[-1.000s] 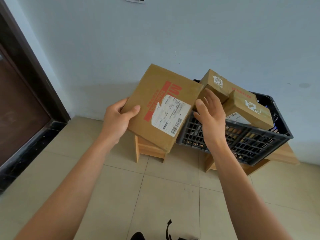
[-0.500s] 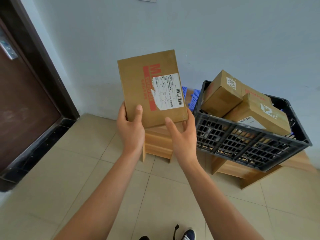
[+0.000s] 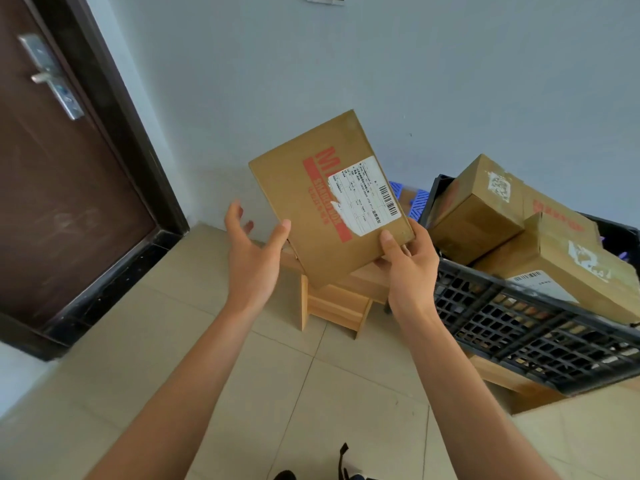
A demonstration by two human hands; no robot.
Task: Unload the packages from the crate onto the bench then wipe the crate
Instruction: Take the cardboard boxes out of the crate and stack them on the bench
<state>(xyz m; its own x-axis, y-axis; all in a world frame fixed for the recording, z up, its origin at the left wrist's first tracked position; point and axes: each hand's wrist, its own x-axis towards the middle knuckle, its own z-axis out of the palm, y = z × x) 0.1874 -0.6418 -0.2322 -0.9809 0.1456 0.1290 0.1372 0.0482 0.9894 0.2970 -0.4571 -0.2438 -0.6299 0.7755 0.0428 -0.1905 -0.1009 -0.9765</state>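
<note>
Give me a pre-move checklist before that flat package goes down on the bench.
1. Right hand grips the flat package at its lower corner: ok.
2. Left hand supporting the package: not ok, fingers open, only the thumb near its edge.
3. Package level: not ok, tilted.
4. Bench surface free under the package: cannot tell, hidden.
5. Crate emptied: not ok, at least two boxes remain inside.

— What's the room like?
— Pale blue-grey wall (image 3: 450, 81), beige tiled floor (image 3: 173, 358).
— Anything at the left?
— A dark brown door (image 3: 52, 202) in a darker frame (image 3: 114, 109), with a metal lock plate (image 3: 52, 76).
</note>
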